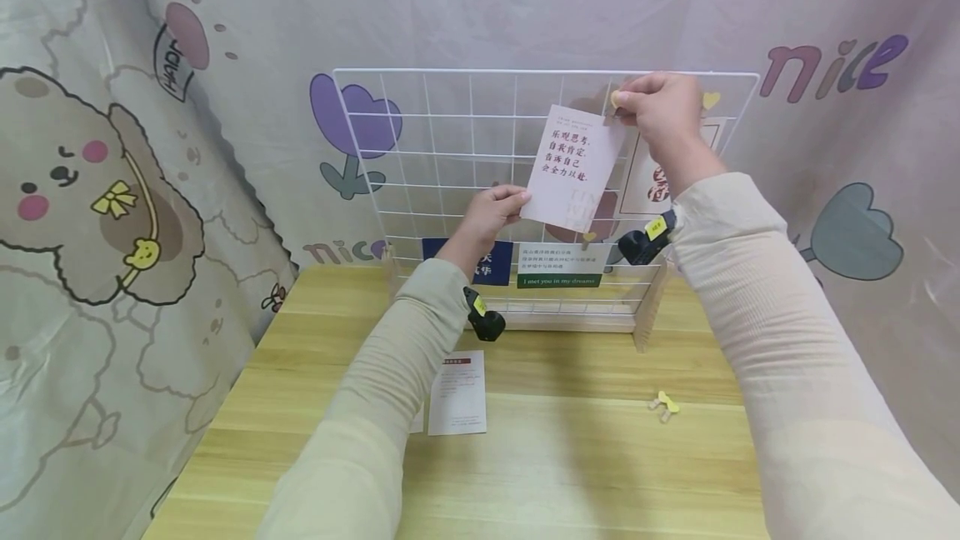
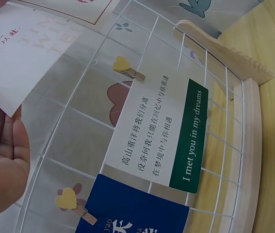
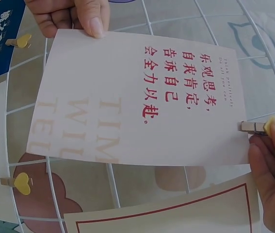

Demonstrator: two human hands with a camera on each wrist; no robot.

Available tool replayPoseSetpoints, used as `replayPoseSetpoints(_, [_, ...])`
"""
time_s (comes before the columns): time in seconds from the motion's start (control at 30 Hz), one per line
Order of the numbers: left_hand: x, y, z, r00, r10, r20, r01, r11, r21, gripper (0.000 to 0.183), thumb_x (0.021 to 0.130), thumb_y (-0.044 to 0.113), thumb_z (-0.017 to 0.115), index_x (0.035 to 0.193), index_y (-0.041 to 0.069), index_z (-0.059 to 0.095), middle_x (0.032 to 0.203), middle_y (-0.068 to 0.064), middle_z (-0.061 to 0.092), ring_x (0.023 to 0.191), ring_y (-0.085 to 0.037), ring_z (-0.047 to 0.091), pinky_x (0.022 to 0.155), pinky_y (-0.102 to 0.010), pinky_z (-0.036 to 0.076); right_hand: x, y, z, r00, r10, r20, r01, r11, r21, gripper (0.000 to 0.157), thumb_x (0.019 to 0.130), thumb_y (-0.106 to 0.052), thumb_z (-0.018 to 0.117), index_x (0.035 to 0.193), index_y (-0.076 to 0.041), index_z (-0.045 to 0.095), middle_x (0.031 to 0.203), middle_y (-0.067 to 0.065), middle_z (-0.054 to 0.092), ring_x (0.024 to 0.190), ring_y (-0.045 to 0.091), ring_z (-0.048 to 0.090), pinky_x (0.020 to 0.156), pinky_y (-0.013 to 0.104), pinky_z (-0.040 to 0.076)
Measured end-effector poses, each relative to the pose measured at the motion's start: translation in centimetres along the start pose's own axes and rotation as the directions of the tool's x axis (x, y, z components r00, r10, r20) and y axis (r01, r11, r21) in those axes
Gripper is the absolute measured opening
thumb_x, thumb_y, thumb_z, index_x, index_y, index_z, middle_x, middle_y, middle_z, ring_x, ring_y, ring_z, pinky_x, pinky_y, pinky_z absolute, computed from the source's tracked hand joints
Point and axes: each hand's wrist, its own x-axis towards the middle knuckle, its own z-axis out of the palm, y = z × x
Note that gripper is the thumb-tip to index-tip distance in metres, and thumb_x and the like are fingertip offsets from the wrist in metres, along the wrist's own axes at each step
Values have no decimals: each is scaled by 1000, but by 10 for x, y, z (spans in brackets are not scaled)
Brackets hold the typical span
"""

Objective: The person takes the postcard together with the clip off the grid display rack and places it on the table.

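Tilting in front of the white wire grid, a pale card with red characters is held by both hands. Its lower left corner is pinched by the left hand; at its top edge, towards the right, a heart clip is pinched by thumb and fingers of the right hand. Whether a wire is gripped by the clip cannot be told. Just below, a blue card and a white-and-green card are fastened by similar clips. To the right, a red-bordered card is partly covered by the right arm. On the table, a printed sheet is partly overlapped by the left sleeve; loose clips are noted farther right. The top rail is nearly reached by the right hand; uncovered squares are left between the held card and the grid's left edge.
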Motion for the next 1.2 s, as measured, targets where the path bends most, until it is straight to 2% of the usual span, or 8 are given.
replayPoseSetpoints(0.13, [-1,0,-1,1000,18,-3,-18,1000,2,23,84,13,56,101,-2,59,95,-5,53,78,-14,47,76,-25,44,5,4,-2,999,-28,-24,30,997,77,12,71,-8,70,82,-5,68,92,5,58,76,13,60,68,19,48])
replayPoseSetpoints(0.3, [-4,-2,-4,999,32,1,-32,999,22,24,85,15,55,102,-1,59,98,-6,52,82,-15,47,77,-26,43,8,5,-4,999,-24,-32,27,992,127,11,70,-8,71,81,-6,68,91,5,58,76,13,60,67,18,48])
replayPoseSetpoints(0.53, [-14,-5,-6,1000,9,-3,-8,999,31,22,84,16,56,100,1,60,101,-5,55,85,-17,49,80,-28,42,-16,-2,-8,999,-46,-16,48,982,182,4,73,-3,67,76,-6,66,83,4,58,71,13,59,73,21,47])
replayPoseSetpoints(0.77, [-24,-15,-8,1000,11,11,-11,1000,22,20,85,17,55,98,2,60,96,-5,54,82,-16,48,80,-30,41,-31,7,-16,998,-65,26,53,937,344,5,73,0,66,74,-5,65,73,4,60,67,13,60,63,17,48])
replayPoseSetpoints(0.97, [-32,-27,-10,1000,-11,27,11,1000,-17,21,86,16,54,99,1,60,101,-6,55,87,-18,51,80,-29,42,-44,16,-21,995,-75,58,40,887,459,5,77,2,61,75,-2,63,76,8,59,67,15,59,68,20,49])
replayPoseSetpoints(1.2, [-45,-40,-13,999,-44,18,44,999,-18,21,86,15,54,99,-1,59,103,-8,54,88,-19,51,82,-30,42,-51,38,-22,995,-78,61,38,867,497,7,77,3,60,76,-2,65,76,8,60,66,15,61,65,20,49])
